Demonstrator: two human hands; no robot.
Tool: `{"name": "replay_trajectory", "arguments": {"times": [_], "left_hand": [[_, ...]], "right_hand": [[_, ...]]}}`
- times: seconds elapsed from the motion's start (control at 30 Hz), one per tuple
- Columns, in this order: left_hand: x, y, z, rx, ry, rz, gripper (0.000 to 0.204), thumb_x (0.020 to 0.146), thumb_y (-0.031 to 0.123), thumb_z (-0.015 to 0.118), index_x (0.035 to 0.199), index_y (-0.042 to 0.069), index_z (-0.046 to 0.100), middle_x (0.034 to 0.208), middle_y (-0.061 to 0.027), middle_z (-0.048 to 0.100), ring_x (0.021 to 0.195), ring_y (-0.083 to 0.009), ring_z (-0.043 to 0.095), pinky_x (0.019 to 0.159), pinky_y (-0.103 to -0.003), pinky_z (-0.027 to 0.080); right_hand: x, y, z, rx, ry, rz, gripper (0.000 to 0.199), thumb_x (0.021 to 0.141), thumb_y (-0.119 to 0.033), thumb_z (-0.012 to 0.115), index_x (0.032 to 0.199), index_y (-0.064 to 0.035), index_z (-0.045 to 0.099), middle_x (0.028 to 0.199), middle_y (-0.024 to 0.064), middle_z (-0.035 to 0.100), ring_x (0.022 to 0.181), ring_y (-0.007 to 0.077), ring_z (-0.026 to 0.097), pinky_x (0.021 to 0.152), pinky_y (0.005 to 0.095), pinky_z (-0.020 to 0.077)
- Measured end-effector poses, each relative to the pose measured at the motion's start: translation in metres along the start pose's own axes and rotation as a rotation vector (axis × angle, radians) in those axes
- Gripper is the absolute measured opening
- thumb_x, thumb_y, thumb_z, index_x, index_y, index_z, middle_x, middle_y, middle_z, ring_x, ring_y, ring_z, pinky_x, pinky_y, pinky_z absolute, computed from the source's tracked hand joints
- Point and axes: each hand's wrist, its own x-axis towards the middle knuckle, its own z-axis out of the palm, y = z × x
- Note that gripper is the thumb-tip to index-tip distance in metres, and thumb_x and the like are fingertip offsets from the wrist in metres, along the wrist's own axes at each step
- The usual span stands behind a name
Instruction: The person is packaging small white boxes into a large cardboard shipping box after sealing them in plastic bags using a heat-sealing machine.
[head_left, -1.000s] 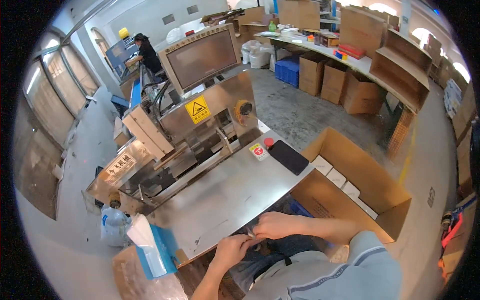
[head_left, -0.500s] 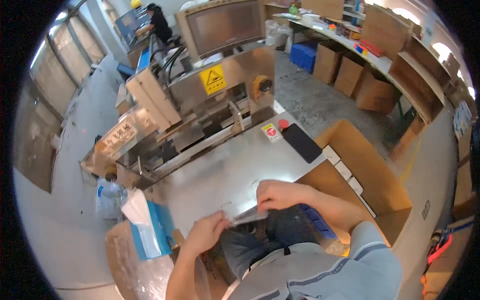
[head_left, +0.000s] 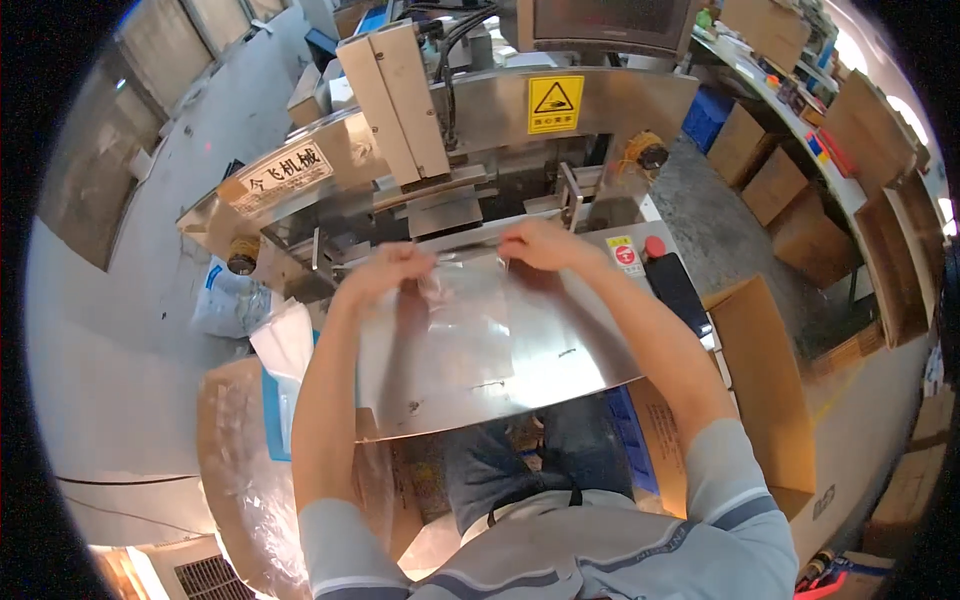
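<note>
A clear plastic bag [head_left: 470, 318] lies spread over the shiny metal worktop [head_left: 590, 375], its far edge close to the machine's slot. My left hand [head_left: 385, 270] pinches the bag's far left corner, and my right hand [head_left: 545, 245] grips the far right corner. Both arms reach forward across the worktop. Just beyond my fingers stands a metal-fronted machine [head_left: 480, 110] with a dark opening and small metal plates. Whether anything is inside the bag I cannot tell.
On the right are a red push button [head_left: 655, 246], a black flat device [head_left: 675, 290] and an open cardboard box [head_left: 765, 390]. A blue box [head_left: 275, 415] with white sheets stands left, by a carton lined with clear plastic [head_left: 250, 470]. A screen [head_left: 610, 25] tops the machine.
Both hands have moved forward from the worktop's near edge to the machine's slot, carrying the plastic bag, which is now spread flat. The view has shifted too.
</note>
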Motion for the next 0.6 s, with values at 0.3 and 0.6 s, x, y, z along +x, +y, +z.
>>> {"name": "replay_trajectory", "arguments": {"times": [0.3,0.6], "left_hand": [[0.087,-0.037,-0.056,-0.010,0.138,0.095,0.031,0.082,0.029,0.083,0.100,0.006,0.074,0.088,0.0017,0.071,0.077,-0.0087,0.059,0.067,-0.028,0.048],[0.008,0.029,0.067,0.640,0.710,0.247,0.050,0.085,0.026,0.074,0.125,-0.002,0.061,0.129,-0.0244,0.061,0.120,-0.0387,0.059,0.099,-0.045,0.047]], "right_hand": [[0.078,-0.006,-0.021,-0.185,0.230,-0.001,0.025,0.092,-0.023,0.060,0.105,-0.0045,0.070,0.100,0.0207,0.070,0.097,0.0401,0.066,0.085,0.0484,0.0532],[0.033,-0.035,0.031,-0.465,0.276,-0.078,0.058,0.092,-0.033,0.064,0.138,0.0006,0.053,0.146,0.0200,0.050,0.134,0.0392,0.047,0.109,0.0490,0.0407]]}}
